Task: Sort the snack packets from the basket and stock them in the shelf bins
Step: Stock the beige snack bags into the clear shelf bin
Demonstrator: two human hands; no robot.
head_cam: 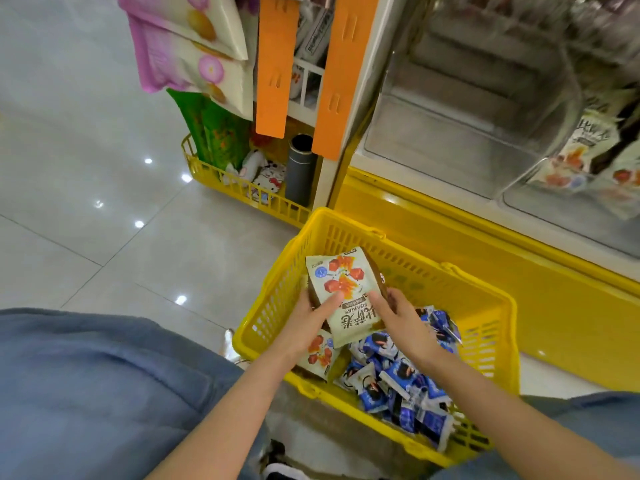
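Cream-and-orange snack packet (346,289) is what both your hands have hold of: your left hand (311,318) grips its lower-left edge, and your right hand (398,313) pinches the lower-right. It looks like a small stack (a brown edge shows behind), so a slack pinch could let the back ones slide out and drop among the blue packets (398,382). You hold it just above the yellow basket (381,237), over another matching packet (318,356). The clear shelf bins (467,140) stand well apart, up to your right.
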